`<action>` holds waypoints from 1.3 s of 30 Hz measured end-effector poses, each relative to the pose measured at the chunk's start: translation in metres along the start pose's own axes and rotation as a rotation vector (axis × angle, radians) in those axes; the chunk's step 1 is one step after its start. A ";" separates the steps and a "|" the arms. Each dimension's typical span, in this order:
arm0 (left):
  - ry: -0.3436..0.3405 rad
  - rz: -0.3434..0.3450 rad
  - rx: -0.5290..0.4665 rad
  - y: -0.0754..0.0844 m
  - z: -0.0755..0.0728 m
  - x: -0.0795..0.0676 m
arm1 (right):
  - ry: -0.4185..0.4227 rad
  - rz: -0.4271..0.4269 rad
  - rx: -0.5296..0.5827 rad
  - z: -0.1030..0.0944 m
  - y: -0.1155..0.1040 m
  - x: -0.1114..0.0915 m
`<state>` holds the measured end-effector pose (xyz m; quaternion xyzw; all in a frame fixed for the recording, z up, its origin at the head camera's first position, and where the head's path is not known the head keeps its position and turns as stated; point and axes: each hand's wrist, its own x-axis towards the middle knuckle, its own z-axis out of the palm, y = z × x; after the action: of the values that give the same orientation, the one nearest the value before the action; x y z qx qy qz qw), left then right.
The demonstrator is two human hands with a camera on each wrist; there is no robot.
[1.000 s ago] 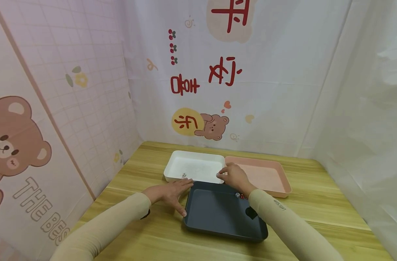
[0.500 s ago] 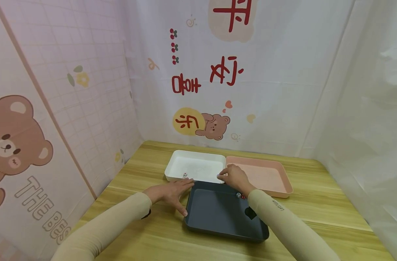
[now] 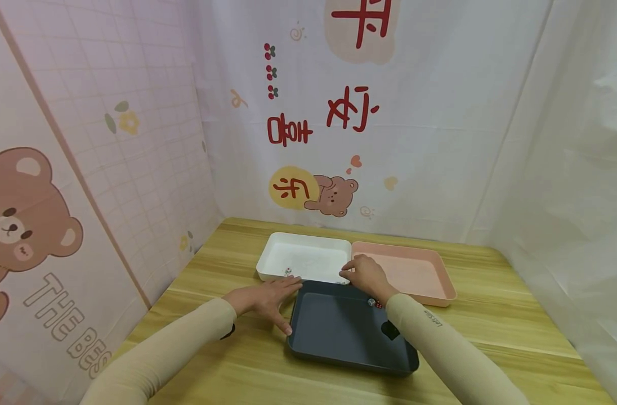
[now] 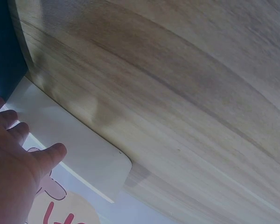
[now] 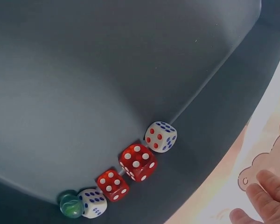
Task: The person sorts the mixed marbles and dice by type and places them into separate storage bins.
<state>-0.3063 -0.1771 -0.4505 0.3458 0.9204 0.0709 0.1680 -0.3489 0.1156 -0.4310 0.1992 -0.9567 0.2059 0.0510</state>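
My left hand (image 3: 268, 298) rests with spread fingers at the left edge of the dark grey tray (image 3: 339, 332). Over the right end of the white tray (image 3: 308, 253), my right hand (image 3: 367, 275) hovers with nothing visible between its fingers. Below its fingertips, small dice (image 3: 340, 283) show partly above the dark tray's rim. More dice (image 3: 288, 271) lie at the white tray's left front. Along one wall inside the dark tray are a white die (image 5: 161, 136), a large red die (image 5: 138, 162), a smaller red die (image 5: 113, 185), another white die (image 5: 94, 203) and a green marble (image 5: 71, 204).
A pink tray (image 3: 410, 275) stands to the right of the white one, their ends touching. Both are behind the dark tray on a wooden table (image 3: 496, 315). A printed curtain (image 3: 420, 140) hangs at the back, with more fabric on both sides.
My right fingers have let go of a small die, which has dropped into the right end of the white tray. My left hand has stayed in place.
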 end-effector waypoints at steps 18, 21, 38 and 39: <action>0.010 0.009 -0.017 0.003 -0.002 -0.002 | -0.038 0.012 0.005 -0.015 0.012 -0.003; 0.009 0.007 -0.024 0.004 -0.003 -0.002 | -0.035 0.012 0.003 -0.016 0.014 -0.005; -0.005 -0.018 -0.012 0.008 -0.005 -0.002 | -0.057 -0.052 -0.048 -0.025 0.033 -0.031; -0.003 -0.020 -0.016 0.009 -0.005 -0.002 | -0.058 -0.053 -0.049 -0.025 0.034 -0.033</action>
<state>-0.3012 -0.1721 -0.4429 0.3353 0.9230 0.0760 0.1726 -0.3318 0.1663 -0.4269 0.2289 -0.9570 0.1751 0.0336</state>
